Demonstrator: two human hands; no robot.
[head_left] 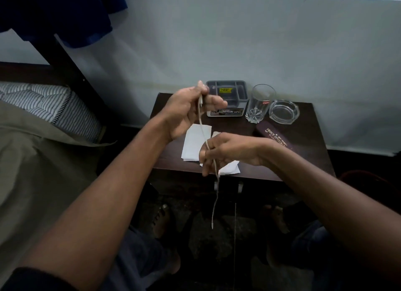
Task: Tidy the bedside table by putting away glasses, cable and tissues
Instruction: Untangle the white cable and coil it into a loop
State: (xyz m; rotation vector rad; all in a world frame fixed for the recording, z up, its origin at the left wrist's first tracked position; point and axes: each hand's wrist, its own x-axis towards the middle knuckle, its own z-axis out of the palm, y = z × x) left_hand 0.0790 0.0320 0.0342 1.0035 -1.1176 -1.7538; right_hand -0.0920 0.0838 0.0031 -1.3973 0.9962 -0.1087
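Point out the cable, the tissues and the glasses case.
cable (202, 130), head view: stretch between the two hands.
tissues (193, 143), head view: left sheet's bare middle.
glasses case (274, 136), head view: lettered lid.

Desk: dark wood-look top, smooth w/ slight sheen. Tissues: thin white paper, matt, soft creases. Cable: pale, matt, looks like plastic or rubber sheath. Organiser tray, far side: grey plastic, matt, w/ glossy printed stickers. Tumbler: clear glass, glossy, cut pattern in base. Ashtray: thick clear glass, shiny. Glasses case: maroon, fine-grained leatherette look, gold-tone print. Mattress, left: striped woven cloth, quilted. Bed sheet: plain olive cloth, matt. Wall: matt paint. Floor: dark speckled stone look.
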